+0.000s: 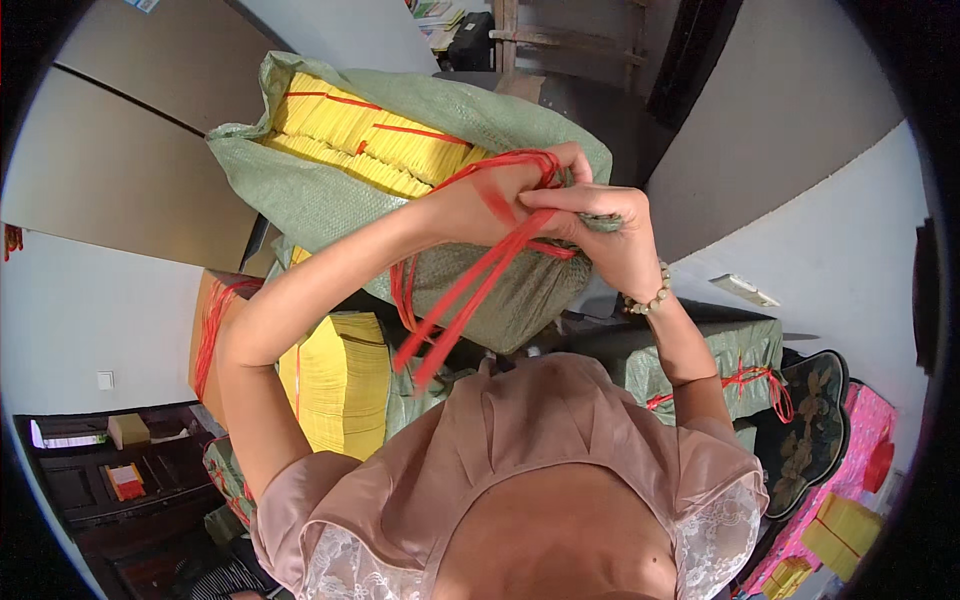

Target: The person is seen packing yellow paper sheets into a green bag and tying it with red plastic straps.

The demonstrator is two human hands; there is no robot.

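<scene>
A green woven sack (400, 85) stands before me, its mouth open at the left over stacked yellow paper bundles (390, 140) tied with thin red strips. My hands meet above its right end. My left hand (515, 195) is closed around gathered sack cloth, and red plastic twine (475, 285) loops across it. Two loose lengths of that twine hang toward me, blurred. My right hand (612, 225), with a beaded bracelet (650, 292) at the wrist, pinches the bunched cloth and twine against the left. The exact grip of the left fingertips is partly hidden.
A second yellow paper stack (345, 385) is below my left forearm. At the right lies a tied green sack (690, 360), near a dark patterned chair back (800, 430). A cardboard box (208, 345) with red twine stands left. A wooden ladder (570, 42) is behind.
</scene>
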